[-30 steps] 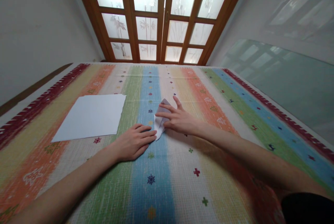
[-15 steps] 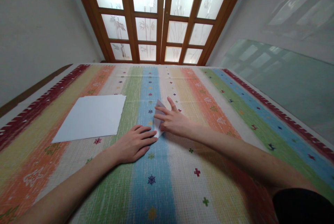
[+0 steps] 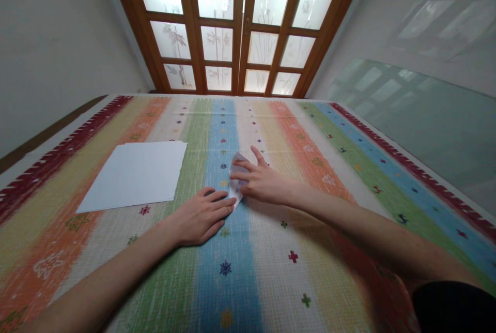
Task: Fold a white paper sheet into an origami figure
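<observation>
A small folded piece of white paper (image 3: 237, 186) stands partly raised on the blue stripe of the cloth. My left hand (image 3: 205, 216) lies palm down with its fingers stretched out, the fingertips touching the paper's near end. From the right, my right hand (image 3: 259, 180) holds the paper, its fingers lying across the upper part and its little finger lifted away. The right thumb is hidden, and the fingers cover part of the paper's folds.
Several white sheets (image 3: 134, 175) lie in a loose stack left of my hands. A striped tablecloth (image 3: 279, 271) covers the table. Beyond its far edge stand wooden doors (image 3: 239, 38) with frosted panes, and a glass panel (image 3: 418, 110) leans along the right wall.
The folded paper has shifted slightly toward me and its upper part looks more bent. Both hands have moved only a little, the right one slightly nearer.
</observation>
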A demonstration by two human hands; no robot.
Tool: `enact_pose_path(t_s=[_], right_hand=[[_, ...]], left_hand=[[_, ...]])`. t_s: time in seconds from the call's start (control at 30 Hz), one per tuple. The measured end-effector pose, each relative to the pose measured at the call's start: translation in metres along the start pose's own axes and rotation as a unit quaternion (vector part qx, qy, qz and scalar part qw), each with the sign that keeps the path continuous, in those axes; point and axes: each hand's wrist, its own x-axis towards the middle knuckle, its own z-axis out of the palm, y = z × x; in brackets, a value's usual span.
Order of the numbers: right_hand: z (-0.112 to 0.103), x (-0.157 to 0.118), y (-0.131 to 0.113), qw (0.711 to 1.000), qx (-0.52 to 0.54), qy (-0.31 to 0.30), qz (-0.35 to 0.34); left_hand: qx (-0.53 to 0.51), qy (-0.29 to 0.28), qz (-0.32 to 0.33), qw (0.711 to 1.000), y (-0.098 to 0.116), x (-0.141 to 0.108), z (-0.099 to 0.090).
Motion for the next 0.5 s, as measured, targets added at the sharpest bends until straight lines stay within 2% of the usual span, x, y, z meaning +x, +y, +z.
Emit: enact_pose_path(t_s=[0.17, 0.5], right_hand=[[0.003, 0.003, -0.006, 0.999, -0.033, -0.006, 0.011], [0.006, 0.011, -0.013, 0.995, -0.088, -0.026, 0.027]], left_hand=[[-0.001, -0.008, -0.006, 1.0, 0.001, 0.002, 0.0], [-0.034, 0.011, -0.001, 0.999, 0.0, -0.004, 0.005]])
